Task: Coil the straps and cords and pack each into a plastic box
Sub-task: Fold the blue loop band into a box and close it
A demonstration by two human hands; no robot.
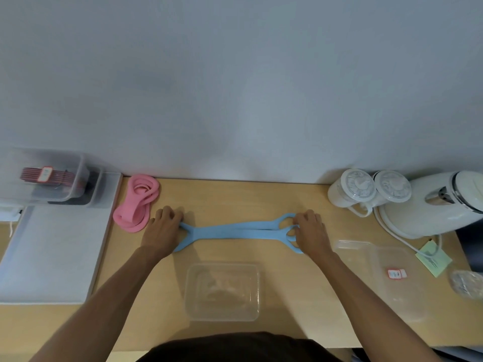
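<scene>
While left hand and right hand grip the blue strap taut, I'd keep it flat, then roll tight.

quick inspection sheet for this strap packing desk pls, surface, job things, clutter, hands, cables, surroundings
surface: light wood table, set against a wall
job's things: blue strap stretched flat between both hands; pink strap heaped loosely at rear left; clear box open and empty, nearest the person; clear lid lying to its right; stacked boxes far left, straps inside
clutter: two lidded white cups, white kettle, green note, crumpled bag, white board
hands: left hand holds the strap's left end; right hand holds its looped right end
cables: white cord runs from the kettle across the table's right side
surroundings: pale wall; nothing else seen
</scene>
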